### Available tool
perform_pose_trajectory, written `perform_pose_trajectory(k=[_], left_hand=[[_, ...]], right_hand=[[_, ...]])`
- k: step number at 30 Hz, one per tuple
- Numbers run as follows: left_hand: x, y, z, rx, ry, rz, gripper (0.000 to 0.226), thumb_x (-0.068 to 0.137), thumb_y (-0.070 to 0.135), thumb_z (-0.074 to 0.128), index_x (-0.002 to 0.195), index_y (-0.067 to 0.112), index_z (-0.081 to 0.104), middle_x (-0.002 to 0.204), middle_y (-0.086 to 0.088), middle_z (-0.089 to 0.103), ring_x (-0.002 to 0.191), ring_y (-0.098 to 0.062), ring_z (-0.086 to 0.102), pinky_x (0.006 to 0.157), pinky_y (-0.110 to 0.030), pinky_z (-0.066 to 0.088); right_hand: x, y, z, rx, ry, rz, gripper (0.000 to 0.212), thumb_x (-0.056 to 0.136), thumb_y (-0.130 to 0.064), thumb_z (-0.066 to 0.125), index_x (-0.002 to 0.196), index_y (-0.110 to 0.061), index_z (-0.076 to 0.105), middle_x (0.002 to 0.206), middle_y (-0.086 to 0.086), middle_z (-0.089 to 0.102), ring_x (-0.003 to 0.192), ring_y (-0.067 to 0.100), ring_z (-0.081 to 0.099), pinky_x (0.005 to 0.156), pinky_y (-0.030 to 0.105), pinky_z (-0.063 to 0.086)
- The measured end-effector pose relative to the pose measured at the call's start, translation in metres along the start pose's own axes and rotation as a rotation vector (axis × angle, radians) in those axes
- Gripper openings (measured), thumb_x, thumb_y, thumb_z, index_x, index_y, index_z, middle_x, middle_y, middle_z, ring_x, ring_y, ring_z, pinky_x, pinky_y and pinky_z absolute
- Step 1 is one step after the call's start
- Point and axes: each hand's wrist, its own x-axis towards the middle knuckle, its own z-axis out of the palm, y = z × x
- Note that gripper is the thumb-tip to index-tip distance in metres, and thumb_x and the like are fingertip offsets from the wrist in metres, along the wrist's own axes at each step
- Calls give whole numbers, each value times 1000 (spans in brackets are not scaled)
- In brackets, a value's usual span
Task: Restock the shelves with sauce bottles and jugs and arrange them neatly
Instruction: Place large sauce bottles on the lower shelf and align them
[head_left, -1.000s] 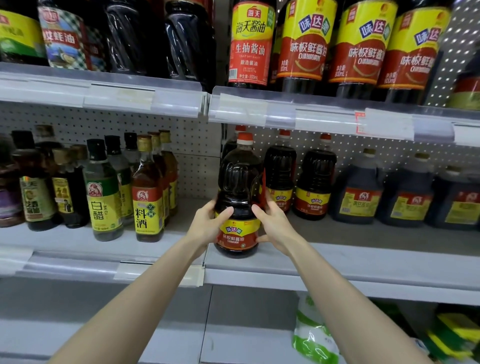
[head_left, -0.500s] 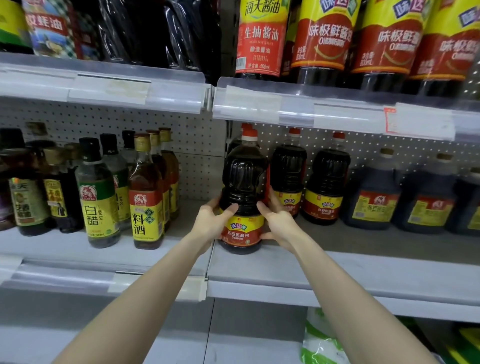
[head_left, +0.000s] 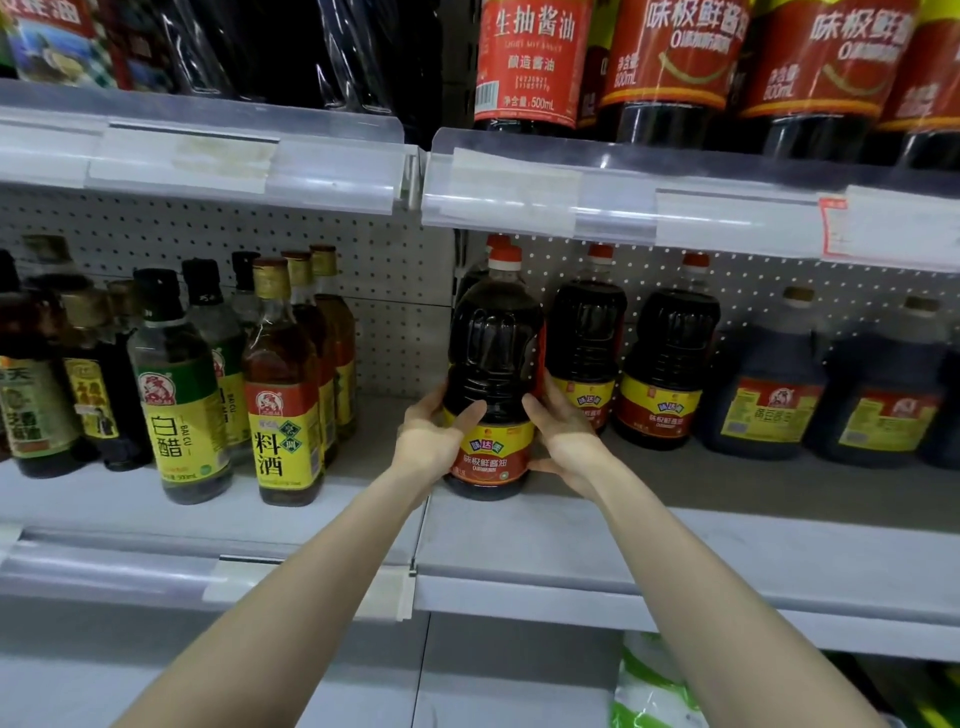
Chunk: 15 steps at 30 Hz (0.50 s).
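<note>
A dark soy sauce jug (head_left: 493, 364) with an orange cap and a red-and-yellow label stands upright on the middle shelf (head_left: 571, 540), near its left end. My left hand (head_left: 434, 439) grips its left side and my right hand (head_left: 563, 436) grips its right side, both at label height. Another orange-capped jug stands directly behind it, mostly hidden. Two matching jugs (head_left: 587, 343) (head_left: 667, 364) stand to its right, further back.
Two darker jugs (head_left: 763, 384) with yellow labels stand further right. Left of the jug, glass bottles of vinegar (head_left: 179, 389) and cooking wine (head_left: 283, 384) stand in rows. The upper shelf (head_left: 623, 202) overhangs close above the caps and carries large sauce bottles. A green-and-white bag (head_left: 654, 696) lies below.
The jug has slid further back on the shelf between both hands. My view has moved closer to the shelf.
</note>
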Motion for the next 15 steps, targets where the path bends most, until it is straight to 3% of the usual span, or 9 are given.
perform_pose_trajectory(k=[5,11,15], left_hand=[[1,-2,-9,-63,-76,-14,57,89,28,65,142,25,42,133,-1,55,85,-6,57,61,-19,49],[2,3,-11,-95,-124,-60,60,90,28,63,145,30,39,142,-1,49,102,-14,52,60,-23,48],[0,-2,-6,-118,-83,-28,56,89,25,66,141,25,44,135,-3,55,96,-13,56,61,-22,48]], right_hand=[[-3,8,7,24,42,-11,56,101,-34,46,149,-47,21,154,-1,34,138,31,37,103,56,41],[1,20,11,105,64,35,54,99,-41,49,146,-52,25,154,-2,35,138,34,36,102,68,36],[4,22,7,134,62,50,53,97,-42,51,144,-53,29,154,-1,35,138,35,36,103,69,33]])
